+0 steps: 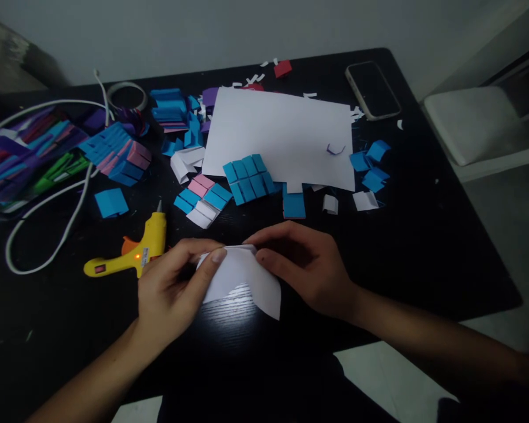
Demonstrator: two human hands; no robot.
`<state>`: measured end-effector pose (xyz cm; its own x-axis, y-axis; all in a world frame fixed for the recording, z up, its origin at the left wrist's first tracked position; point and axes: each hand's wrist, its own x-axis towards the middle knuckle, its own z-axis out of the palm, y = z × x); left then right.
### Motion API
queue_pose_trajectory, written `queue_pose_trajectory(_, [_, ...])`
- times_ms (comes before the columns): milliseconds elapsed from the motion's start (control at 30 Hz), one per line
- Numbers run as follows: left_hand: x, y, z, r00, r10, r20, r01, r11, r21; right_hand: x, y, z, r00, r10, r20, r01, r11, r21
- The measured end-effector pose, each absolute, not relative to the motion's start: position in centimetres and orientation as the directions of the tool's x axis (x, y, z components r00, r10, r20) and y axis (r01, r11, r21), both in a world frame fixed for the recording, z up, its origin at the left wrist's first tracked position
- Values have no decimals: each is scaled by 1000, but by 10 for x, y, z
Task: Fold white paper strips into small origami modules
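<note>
Between my two hands is a small piece of white paper (240,267), folded along its top edge, its lower right part curling down over the table. My left hand (176,279) pinches its upper left part, thumb on top. At the upper right of the fold, my right hand (311,267) grips with thumb and fingers; some of its fingertips are hidden behind the paper. Just left of my left hand lies a yellow glue gun (152,238) with a lit orange light. Beyond my hands sit a blue folded-paper block (249,179) and a pink, blue and white one (204,201).
A large white sheet (277,135) lies at the table's middle, with paper scraps around it. A phone (373,91) rests at the back right. On the left are a white cable (66,238), a roll of tape (127,95) and coloured paper strips (30,153). A white stool (471,126) stands beyond the table.
</note>
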<state>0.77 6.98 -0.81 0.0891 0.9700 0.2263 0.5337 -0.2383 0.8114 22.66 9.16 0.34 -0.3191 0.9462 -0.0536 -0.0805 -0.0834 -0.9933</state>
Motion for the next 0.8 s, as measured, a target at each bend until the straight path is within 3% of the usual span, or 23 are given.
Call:
queue_pose_trajectory(467, [10, 80, -6, 56, 997, -52, 301, 33, 953, 229, 89, 0, -428, 896, 122, -111, 82, -990])
queue_pose_trajectory(800, [13, 77, -6, 53, 999, 5, 350, -23, 936, 229, 88, -6, -385, 882, 270, 2, 293, -956])
